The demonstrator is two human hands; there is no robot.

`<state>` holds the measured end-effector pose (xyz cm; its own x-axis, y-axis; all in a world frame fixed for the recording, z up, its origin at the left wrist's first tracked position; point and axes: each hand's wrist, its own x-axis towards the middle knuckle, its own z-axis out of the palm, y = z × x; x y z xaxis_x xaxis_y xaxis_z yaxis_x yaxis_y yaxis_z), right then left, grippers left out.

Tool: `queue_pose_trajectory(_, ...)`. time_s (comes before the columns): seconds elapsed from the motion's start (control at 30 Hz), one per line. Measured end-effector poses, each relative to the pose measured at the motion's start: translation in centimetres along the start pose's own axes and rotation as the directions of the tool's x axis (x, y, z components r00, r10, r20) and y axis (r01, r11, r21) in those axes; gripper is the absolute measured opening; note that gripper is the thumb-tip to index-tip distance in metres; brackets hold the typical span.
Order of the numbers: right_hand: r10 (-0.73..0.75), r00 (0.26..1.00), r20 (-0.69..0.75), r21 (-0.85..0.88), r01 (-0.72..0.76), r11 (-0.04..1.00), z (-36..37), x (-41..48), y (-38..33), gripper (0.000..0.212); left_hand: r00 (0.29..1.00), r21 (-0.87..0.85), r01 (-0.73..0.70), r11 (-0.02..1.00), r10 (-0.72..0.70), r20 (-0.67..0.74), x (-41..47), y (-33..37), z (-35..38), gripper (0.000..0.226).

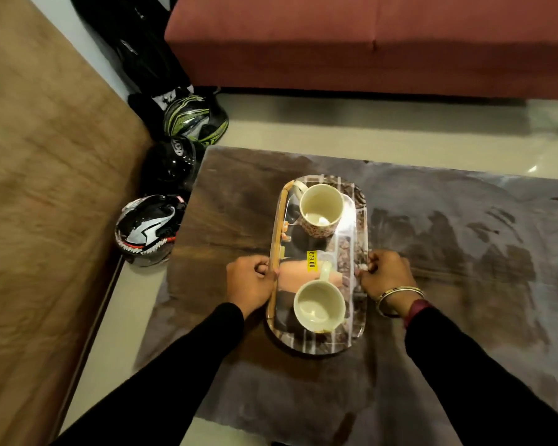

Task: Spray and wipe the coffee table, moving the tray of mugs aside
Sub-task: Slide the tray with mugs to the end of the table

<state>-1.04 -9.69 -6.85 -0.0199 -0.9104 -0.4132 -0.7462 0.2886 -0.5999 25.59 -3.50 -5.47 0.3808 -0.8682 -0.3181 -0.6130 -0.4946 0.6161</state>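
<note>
We've got the tray [360,220] clamped by its long edges, left hand [251,281] and right hand [388,274]; two mugs between our grips.

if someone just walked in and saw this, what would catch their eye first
Most striking is the long rounded patterned tray in the middle of the dark wooden coffee table, with two cream mugs standing on it and a yellow price sticker between them. The left hand and right hand grip its long sides. Three glossy motorcycle helmets sit on the floor left of the table.
</note>
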Motion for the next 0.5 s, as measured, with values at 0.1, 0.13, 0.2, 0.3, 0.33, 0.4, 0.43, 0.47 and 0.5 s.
queue_pose_trajectory(0.1, 0.005, 1.0, 0.005, 0.009, -0.005, 1.0, 3.6, -0.1, -3.7, 0.026, 1.0, 0.028, 0.004, 1.0, -0.003, -0.023, 1.7, -2.8, -3.7, 0.004)
queue_pose_trajectory(0.13, 0.008, 1.0, 0.006, 0.01, -0.008, 1.0, 4.9, -0.2, -4.9, 0.026, 1.0, 0.042, 0.006, 0.999, -0.005, -0.028, 2.3, -3.9, -4.9, 0.006)
queue_pose_trajectory(0.2, 0.011, 1.0, 0.009, 0.038, -0.012, 0.999, 7.1, -0.2, -7.1, 0.031, 0.999, 0.066, 0.017, 0.998, -0.015, -0.036, 3.5, -5.8, -7.0, 0.007)
queue_pose_trajectory(0.3, -0.005, 1.0, 0.008, 0.051, 0.004, 0.999, 9.4, 0.1, -10.1, 0.035, 1.0, 0.058, 0.017, 0.998, -0.016, -0.014, 5.3, -7.9, -9.5, 0.01)
queue_pose_trajectory(0.33, -0.006, 1.0, 0.011, 0.057, 0.005, 0.998, 10.1, 0.2, -11.1, 0.035, 1.0, 0.055, 0.012, 0.998, -0.011, -0.018, 5.9, -8.5, -10.2, 0.009)
queue_pose_trajectory(0.4, 0.005, 1.0, 0.024, 0.082, -0.007, 0.997, 10.8, 0.7, -12.7, 0.033, 0.999, 0.06, -0.005, 0.998, 0.007, -0.038, 7.3, -9.3, -11.2, 0.007)
queue_pose_trajectory(0.43, 0.011, 0.999, 0.03, 0.084, -0.014, 0.996, 11.2, 1.1, -13.4, 0.031, 0.999, 0.063, -0.01, 0.998, 0.013, -0.045, 8.0, -9.7, -11.5, 0.008)
queue_pose_trajectory(0.47, 0.018, 0.999, 0.033, 0.07, -0.02, 0.997, 11.5, 1.5, -14.0, 0.029, 0.999, 0.063, -0.011, 0.998, 0.014, -0.052, 8.7, -10.1, -11.8, 0.009)
queue_pose_trajectory(0.5, 0.023, 0.999, 0.034, 0.048, -0.025, 0.999, 11.6, 1.9, -14.5, 0.025, 0.998, 0.059, -0.01, 0.998, 0.014, -0.059, 9.2, -10.3, -12.0, 0.01)
